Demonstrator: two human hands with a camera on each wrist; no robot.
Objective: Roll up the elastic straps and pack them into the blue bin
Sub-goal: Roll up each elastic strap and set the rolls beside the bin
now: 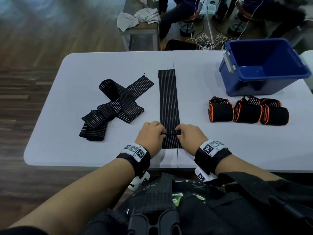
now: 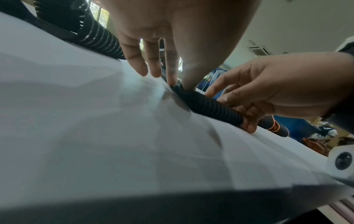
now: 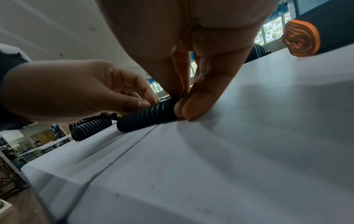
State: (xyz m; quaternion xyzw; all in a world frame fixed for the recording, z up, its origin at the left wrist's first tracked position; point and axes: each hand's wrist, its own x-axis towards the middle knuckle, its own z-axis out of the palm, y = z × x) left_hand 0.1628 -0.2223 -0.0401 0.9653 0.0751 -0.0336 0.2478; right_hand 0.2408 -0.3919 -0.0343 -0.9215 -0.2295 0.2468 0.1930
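A long black strap with thin white stripes (image 1: 168, 99) lies flat down the middle of the white table (image 1: 203, 146). Its near end is curled into a small tight roll (image 1: 171, 133) (image 2: 208, 106) (image 3: 147, 117). My left hand (image 1: 151, 133) (image 2: 176, 81) pinches the roll's left end. At the roll's right end my right hand (image 1: 188, 134) (image 3: 182, 104) pinches too. The open blue bin (image 1: 264, 65) stands at the far right with nothing visible inside.
A second striped black strap (image 1: 115, 106) lies loosely crossed and folded left of centre. Three rolled black-and-orange straps (image 1: 247, 111) sit in a row in front of the bin. Seated people, stools and cables are beyond the table's far edge.
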